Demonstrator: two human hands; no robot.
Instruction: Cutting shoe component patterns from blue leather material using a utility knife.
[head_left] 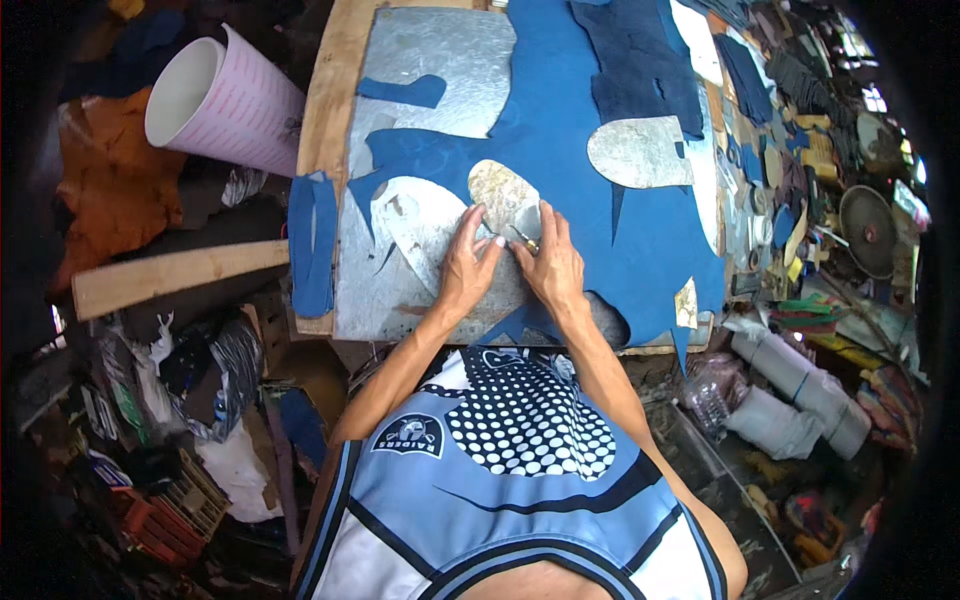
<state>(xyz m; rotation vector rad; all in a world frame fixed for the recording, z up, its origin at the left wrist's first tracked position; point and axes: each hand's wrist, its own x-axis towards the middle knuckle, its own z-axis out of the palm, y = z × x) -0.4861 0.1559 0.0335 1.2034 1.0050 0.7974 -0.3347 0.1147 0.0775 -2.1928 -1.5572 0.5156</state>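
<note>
Head view: the pale template (505,192) lies just ahead of the fingertips, over the blue sheet (650,250), its long axis running away from the body, with the rounded far end leaning a little left. Neither hand is clearly nearer: the left hand (468,268) meets its near left edge, the right hand (553,262) its near right. The right seems to pinch a slim tool (521,236), though it is small and partly hidden. The left's fingers are parted from its thumb; whether they pinch anything, I cannot tell.

1 mottled, round-ended template (503,190) lies on blue sheet (555,100).
</note>
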